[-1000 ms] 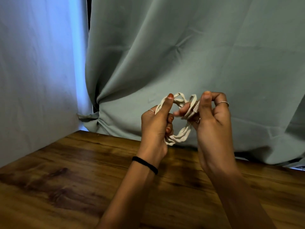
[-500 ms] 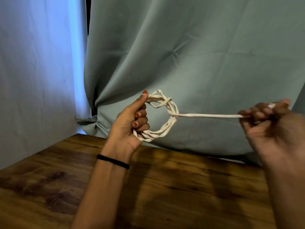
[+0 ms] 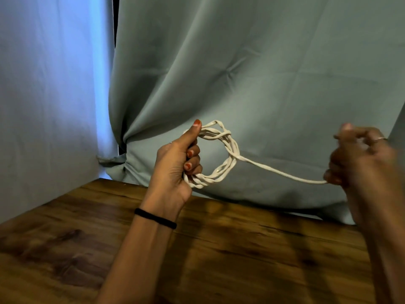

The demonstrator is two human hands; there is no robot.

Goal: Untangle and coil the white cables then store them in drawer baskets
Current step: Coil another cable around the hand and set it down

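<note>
A white cable (image 3: 228, 154) is wound into a small round coil of several loops, held up in the air above the table. My left hand (image 3: 177, 163) grips the left side of the coil, thumb up along its top. One loose strand (image 3: 282, 172) runs from the coil's right side, where it wraps around the loops, down and to the right. My right hand (image 3: 359, 159) holds the far end of that strand in curled fingers; the hand is blurred and the cable end is hidden inside it.
A dark wooden table (image 3: 219, 255) lies below the hands. A grey-green curtain (image 3: 263, 84) hangs close behind, with a pale wall (image 3: 43, 106) to the left. No drawer or basket is in view.
The hands went from close together on the coil to wide apart, with the right hand drawing a strand out to the right. Since then the strand has sagged and the right hand has dropped a little.
</note>
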